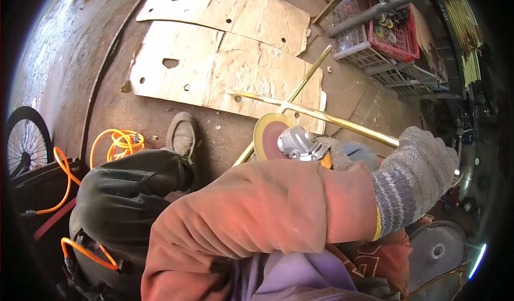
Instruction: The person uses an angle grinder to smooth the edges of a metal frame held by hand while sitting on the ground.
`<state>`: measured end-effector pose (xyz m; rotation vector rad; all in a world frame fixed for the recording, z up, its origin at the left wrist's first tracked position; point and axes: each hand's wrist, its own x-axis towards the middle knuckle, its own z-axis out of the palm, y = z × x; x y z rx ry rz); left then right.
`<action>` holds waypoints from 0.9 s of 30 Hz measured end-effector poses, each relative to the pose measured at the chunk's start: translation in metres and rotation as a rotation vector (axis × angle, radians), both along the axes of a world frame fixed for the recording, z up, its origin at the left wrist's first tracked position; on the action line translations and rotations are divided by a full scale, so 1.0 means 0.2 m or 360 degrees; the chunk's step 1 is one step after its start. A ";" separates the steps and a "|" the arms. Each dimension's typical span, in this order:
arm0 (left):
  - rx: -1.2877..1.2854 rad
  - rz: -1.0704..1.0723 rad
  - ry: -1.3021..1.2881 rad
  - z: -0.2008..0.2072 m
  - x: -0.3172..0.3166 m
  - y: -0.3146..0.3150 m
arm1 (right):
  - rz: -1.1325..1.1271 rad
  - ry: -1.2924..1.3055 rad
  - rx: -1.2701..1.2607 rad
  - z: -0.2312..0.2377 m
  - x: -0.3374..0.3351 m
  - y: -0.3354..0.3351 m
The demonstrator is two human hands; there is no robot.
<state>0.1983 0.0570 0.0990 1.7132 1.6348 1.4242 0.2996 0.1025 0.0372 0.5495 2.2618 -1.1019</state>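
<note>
The left sleeve (251, 204) hides much of the right hand (338, 153) and angle grinder (300, 143); items (386, 28) in the far-right red crate (395, 51) look indistinct.

Silver grinder (301, 143) near crossed golden bars (332, 120)

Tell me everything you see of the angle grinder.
The angle grinder has a silver, metallic-looking gear head and a patch of orange on its body. It carries a flat, round disc, yellowish at the rim and reddish-brown inside, its face tilted toward the camera. The right hand, in a grey knit glove, grips the body, partly hidden by the reddish left sleeve. The disc overlaps a slanting gold-coloured rod; whether it touches it or spins cannot be told.
</note>
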 end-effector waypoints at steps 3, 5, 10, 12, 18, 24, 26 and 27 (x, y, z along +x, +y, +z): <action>-0.0009 -0.0098 -0.0069 -0.04 0.08 0.07 | -0.0002 -0.0032 0.0061 0.02 0.04 -0.01; -0.0021 -0.0060 -0.0032 -0.06 0.14 0.12 | 0.0003 -0.0054 0.0095 0.03 0.06 -0.02; -0.0042 -0.0090 -0.0039 -0.09 0.20 0.17 | -0.0001 -0.0087 0.0144 0.05 0.09 -0.02; -0.0039 -0.0087 -0.0053 -0.10 0.20 0.17 | -0.0004 -0.0098 0.0157 0.05 0.11 -0.02; -0.0103 -0.0156 -0.0048 -0.11 0.24 0.19 | -0.0016 -0.0102 0.0170 0.06 0.14 -0.01; -0.0041 -0.0148 -0.0045 -0.14 0.28 0.21 | -0.0027 -0.0108 0.0187 0.08 0.18 -0.02; -0.0009 -0.0154 -0.0055 -0.15 0.28 0.21 | -0.0015 -0.0110 0.0193 0.07 0.19 -0.02; -0.0025 -0.0196 -0.0061 -0.15 0.28 0.21 | -0.0011 -0.0114 0.0197 0.07 0.19 -0.03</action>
